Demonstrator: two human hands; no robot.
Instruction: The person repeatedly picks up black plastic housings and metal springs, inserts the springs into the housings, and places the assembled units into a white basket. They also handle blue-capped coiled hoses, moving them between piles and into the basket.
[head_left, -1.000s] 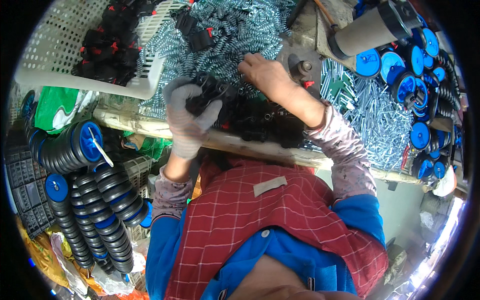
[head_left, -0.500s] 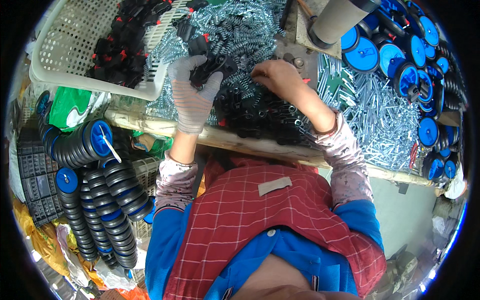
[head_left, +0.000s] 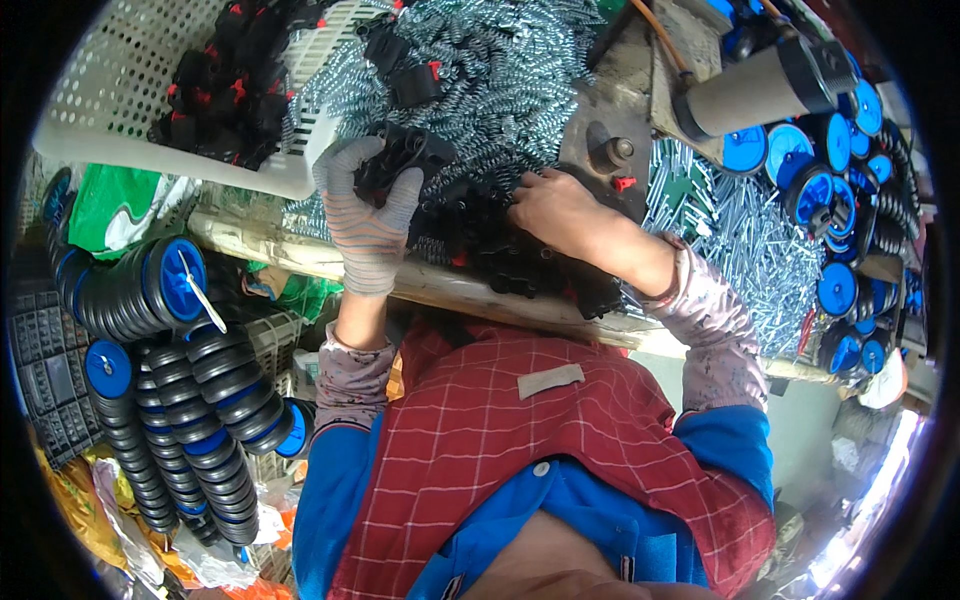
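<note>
Spring heap (head_left: pixel 500 75): loose metal coils, the broadest mass near the work.
Black-part pile (head_left: pixel 525 265): dark moulded pieces, heaped on the near side of the springs.
Gloved left hand (head_left: pixel 365 220): partly closed, thumb and fingers pinching one piece.
Bare right hand (head_left: pixel 565 215): fingers curled downward at the pile's far edge; tips hidden from where I stand — cannot tell whether anything is gripped.
Held black part (head_left: pixel 412 155): between left thumb and fingers, jutting past them toward the springs; left of the right hand, clearly apart from it.
Handling (judged): light, stiff, probably hard plastic — smooth faces may slip, breakage unlikely. Best hold: across the solid body, as the glove does, leaving the projecting end free.
</note>
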